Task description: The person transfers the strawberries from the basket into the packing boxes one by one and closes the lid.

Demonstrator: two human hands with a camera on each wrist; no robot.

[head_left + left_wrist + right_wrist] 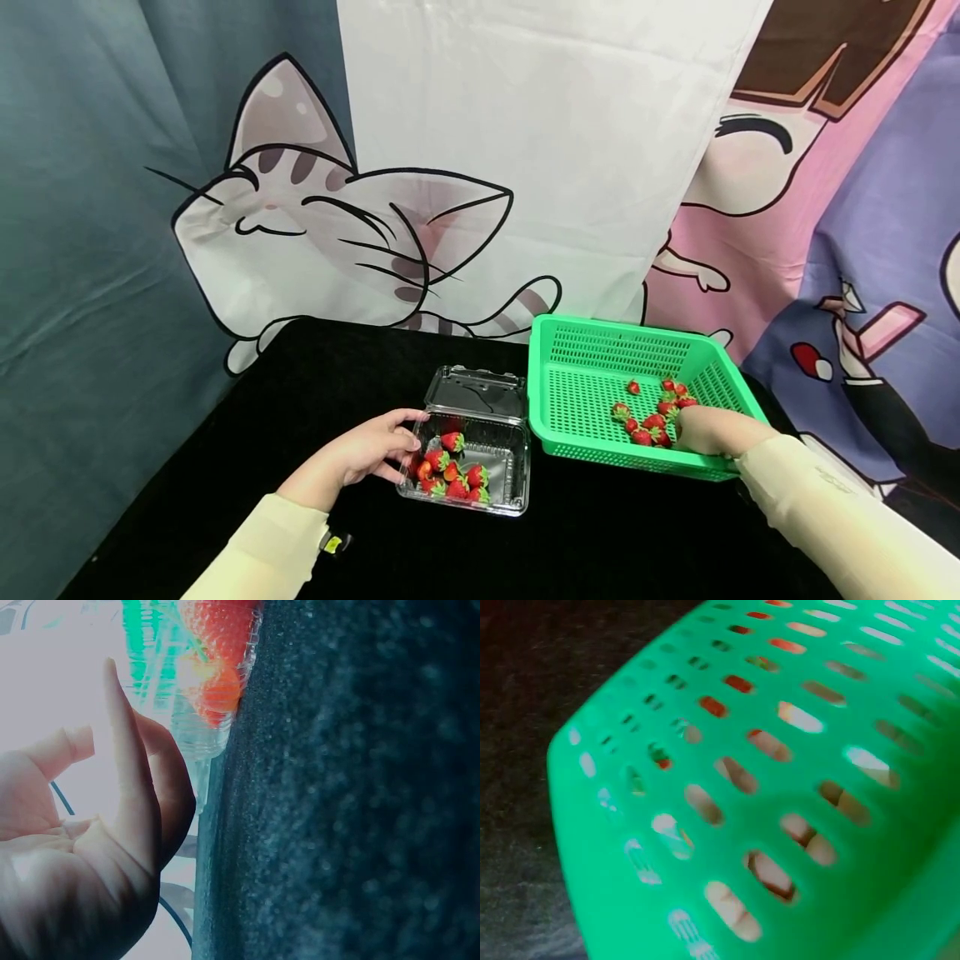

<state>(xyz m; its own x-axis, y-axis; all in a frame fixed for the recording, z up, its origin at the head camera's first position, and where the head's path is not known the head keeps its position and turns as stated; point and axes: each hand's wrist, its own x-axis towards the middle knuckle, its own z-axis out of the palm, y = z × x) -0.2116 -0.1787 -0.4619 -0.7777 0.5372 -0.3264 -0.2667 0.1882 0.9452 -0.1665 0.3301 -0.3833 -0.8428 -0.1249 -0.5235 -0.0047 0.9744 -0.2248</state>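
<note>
My left hand rests at the left side of an open clear plastic clamshell box, its spread fingers touching the rim and corner. Several strawberries lie inside, mostly towards the box's near left. In the left wrist view, the palm and bent fingers show beside the clear wall. My right hand reaches over the near right wall of a green plastic basket, down among several strawberries. Its fingertips are hidden there. Through the basket's slots, the right wrist view shows only bits of hand and red fruit.
The box's lid lies folded back, close to the basket's left wall. Both containers stand on a black cloth-covered table. A printed curtain with cartoon figures hangs right behind.
</note>
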